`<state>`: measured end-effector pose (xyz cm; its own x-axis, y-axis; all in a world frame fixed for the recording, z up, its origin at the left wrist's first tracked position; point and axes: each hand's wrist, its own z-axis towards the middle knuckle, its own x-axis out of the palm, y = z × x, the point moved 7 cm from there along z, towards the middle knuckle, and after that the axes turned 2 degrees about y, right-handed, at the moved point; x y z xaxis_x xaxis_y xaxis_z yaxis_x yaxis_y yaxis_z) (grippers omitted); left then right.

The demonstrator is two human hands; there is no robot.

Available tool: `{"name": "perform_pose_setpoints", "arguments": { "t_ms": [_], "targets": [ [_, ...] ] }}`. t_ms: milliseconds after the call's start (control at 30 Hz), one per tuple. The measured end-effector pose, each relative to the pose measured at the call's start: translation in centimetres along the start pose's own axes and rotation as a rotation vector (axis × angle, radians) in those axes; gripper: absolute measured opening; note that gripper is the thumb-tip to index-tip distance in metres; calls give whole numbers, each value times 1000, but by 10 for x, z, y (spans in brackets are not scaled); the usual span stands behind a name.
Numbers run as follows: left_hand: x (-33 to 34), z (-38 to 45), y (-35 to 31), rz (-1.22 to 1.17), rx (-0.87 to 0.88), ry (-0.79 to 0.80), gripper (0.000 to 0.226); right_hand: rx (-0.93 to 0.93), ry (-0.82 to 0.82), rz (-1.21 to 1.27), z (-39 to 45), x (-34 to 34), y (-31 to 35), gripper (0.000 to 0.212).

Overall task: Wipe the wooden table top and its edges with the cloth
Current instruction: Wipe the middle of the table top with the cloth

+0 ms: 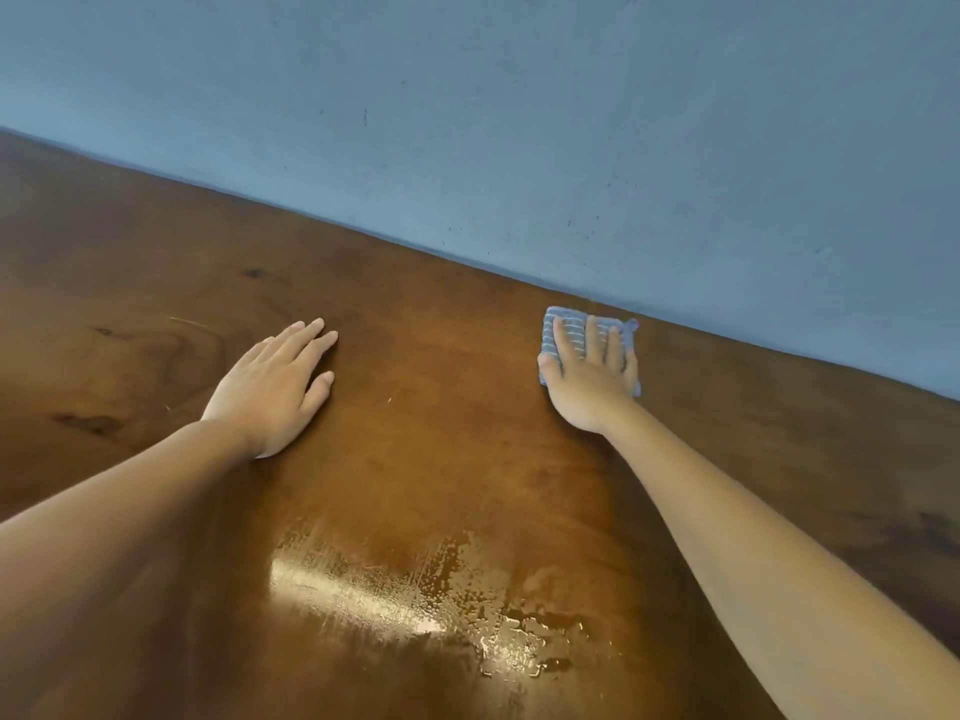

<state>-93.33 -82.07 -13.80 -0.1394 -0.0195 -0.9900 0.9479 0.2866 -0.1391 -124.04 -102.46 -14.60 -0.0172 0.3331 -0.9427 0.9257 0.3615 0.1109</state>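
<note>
Head view shows our right hand (589,374) spread flat on the cloth (571,324) by the wall (519,122), left hand (270,387) flat on the table (415,407); we press evenly along that far edge.

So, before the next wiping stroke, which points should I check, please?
1. Right hand flat on the cloth: ok.
2. Cloth lies folded on the table top, near the wall: ok.
3. Left hand rests flat on the wood, away from the cloth: ok.
4. Wet patch near the person is not dry: not ok.
5. Table edges wiped: cannot tell.
</note>
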Motion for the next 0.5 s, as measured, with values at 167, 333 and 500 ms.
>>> {"name": "perform_pose_setpoints", "arguments": {
  "t_ms": [167, 333, 500],
  "targets": [
    [-9, -6, -4, -15, -69, -43, 58, -279, 21, -106, -100, 35, 47, 62],
    [-16, -28, -25, -152, -151, -80, 61, -546, 63, -166, -138, 44, 42, 58],
    [-11, -74, -61, -202, -117, -54, 62, -461, 45, -153, -79, 17, 0, 57]
  ]
}}
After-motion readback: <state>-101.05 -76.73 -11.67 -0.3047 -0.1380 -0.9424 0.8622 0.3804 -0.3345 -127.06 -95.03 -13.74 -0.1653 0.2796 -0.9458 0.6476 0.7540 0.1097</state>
